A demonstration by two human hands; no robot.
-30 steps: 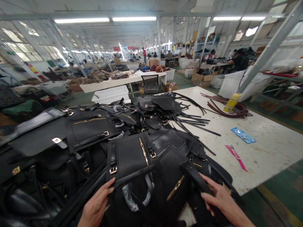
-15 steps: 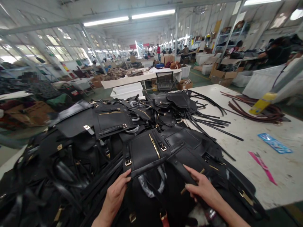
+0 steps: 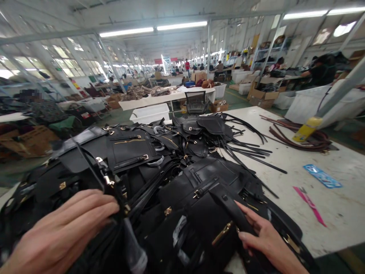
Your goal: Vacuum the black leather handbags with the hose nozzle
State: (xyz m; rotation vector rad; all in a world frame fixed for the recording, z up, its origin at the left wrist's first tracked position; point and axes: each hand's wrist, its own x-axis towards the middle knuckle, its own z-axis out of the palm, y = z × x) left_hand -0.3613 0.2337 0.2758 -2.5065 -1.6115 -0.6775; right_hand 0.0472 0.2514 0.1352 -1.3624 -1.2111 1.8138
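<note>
Near the left front, my left hand (image 3: 65, 224) is closed on a black leather bag piece, with a gold buckle (image 3: 108, 180) just beyond its fingertips. Most of that piece is hidden or dark. On the right, my right hand (image 3: 262, 236) grips a wide black leather strap (image 3: 232, 207) between thumb and fingers. Beneath the strap lies a black bag (image 3: 205, 213) with a gold zipper pull and a gold buckle. A handle wrapped in clear film (image 3: 179, 230) shows below it.
Many black leather bags (image 3: 131, 146) are heaped over the white table (image 3: 285, 186). To the right lie a blue packet (image 3: 322, 176), a pink strip-like tool (image 3: 309, 205) and brown straps (image 3: 288, 139) beside a pole with a yellow wrap (image 3: 307, 129).
My left hand has moved left and nearer the camera. The black zippered panel that lay between my hands is gone from there, uncovering the bag beneath. My right hand keeps the strap.
</note>
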